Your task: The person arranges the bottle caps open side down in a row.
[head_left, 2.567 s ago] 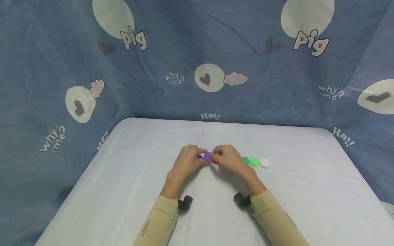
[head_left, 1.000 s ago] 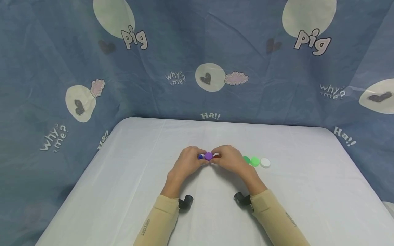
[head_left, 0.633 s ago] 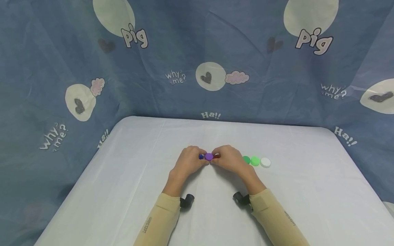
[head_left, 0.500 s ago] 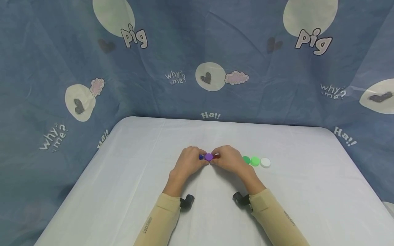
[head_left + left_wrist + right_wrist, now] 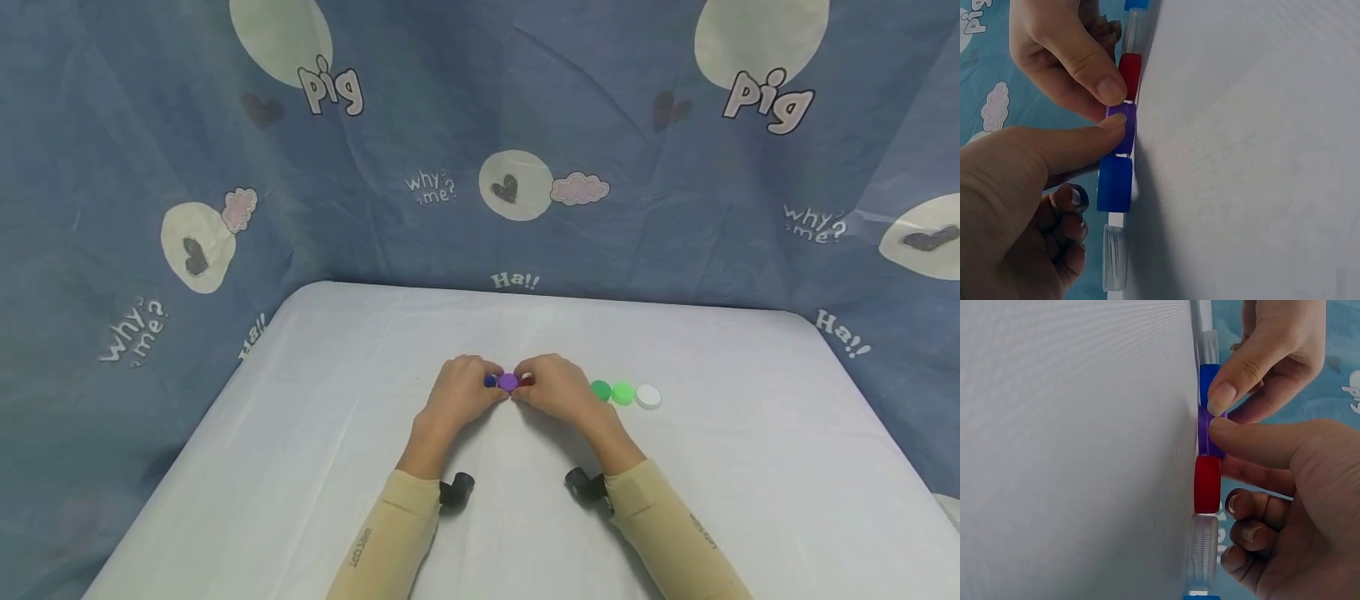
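Note:
A purple bottle cap (image 5: 507, 382) lies flat in a row of caps, between a blue cap (image 5: 1115, 184) and a red cap (image 5: 1207, 484). My left hand (image 5: 461, 390) pinches the purple cap from its left, thumb at the near side and index finger at the far side. From the right, my right hand (image 5: 557, 388) pinches the same cap in the same way. The left wrist view has both thumbtips close together on its side. Clear ridged caps, one beyond the blue cap (image 5: 1114, 257) and one beyond the red (image 5: 1204, 550), are hidden under the hands in the head view.
To the right, the row runs on with a dark green cap (image 5: 601, 391), a light green cap (image 5: 622, 393) and a white cap (image 5: 648, 397). All lie on a white-covered table (image 5: 750, 467). A blue printed cloth (image 5: 637, 242) hangs behind the table.
The right fingertips have shifted from the purple cap's front and top to its sides. The cap has settled between the blue and red caps; over the last half second the hands barely move.

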{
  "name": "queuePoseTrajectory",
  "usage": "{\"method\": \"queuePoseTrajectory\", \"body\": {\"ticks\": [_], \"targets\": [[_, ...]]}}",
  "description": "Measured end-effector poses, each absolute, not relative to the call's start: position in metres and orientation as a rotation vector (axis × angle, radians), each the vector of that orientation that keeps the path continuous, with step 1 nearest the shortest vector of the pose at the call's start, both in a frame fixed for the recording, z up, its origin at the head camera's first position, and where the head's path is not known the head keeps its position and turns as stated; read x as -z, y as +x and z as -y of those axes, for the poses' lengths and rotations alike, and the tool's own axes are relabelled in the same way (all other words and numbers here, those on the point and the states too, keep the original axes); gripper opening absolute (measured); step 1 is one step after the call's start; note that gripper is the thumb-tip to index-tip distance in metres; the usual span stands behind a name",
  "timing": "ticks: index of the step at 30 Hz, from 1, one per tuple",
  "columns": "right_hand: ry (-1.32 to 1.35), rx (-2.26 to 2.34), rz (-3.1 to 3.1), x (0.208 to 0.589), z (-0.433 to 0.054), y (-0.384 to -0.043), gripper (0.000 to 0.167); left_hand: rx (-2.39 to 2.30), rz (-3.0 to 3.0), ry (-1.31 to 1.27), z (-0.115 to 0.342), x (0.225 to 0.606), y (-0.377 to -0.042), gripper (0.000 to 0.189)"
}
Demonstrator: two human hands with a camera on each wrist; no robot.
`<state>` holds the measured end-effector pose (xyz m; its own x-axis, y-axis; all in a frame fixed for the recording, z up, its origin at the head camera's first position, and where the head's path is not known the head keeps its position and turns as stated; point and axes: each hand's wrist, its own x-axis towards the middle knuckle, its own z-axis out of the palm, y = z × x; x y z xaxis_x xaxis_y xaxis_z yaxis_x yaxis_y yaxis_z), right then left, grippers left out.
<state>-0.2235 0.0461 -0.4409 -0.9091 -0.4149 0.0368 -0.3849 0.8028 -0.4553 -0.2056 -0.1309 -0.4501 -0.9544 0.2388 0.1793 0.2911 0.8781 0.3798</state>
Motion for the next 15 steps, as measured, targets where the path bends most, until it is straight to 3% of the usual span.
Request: {"method": "queuePoseTrajectory", "body": {"ticks": [15], "targets": [[-0.671, 0.663, -2.921, 0.437, -0.034, -0.225, 0.031, 0.56, 2.914, -0.365, 0.148, 0.447, -0.199, 0.044]]}}
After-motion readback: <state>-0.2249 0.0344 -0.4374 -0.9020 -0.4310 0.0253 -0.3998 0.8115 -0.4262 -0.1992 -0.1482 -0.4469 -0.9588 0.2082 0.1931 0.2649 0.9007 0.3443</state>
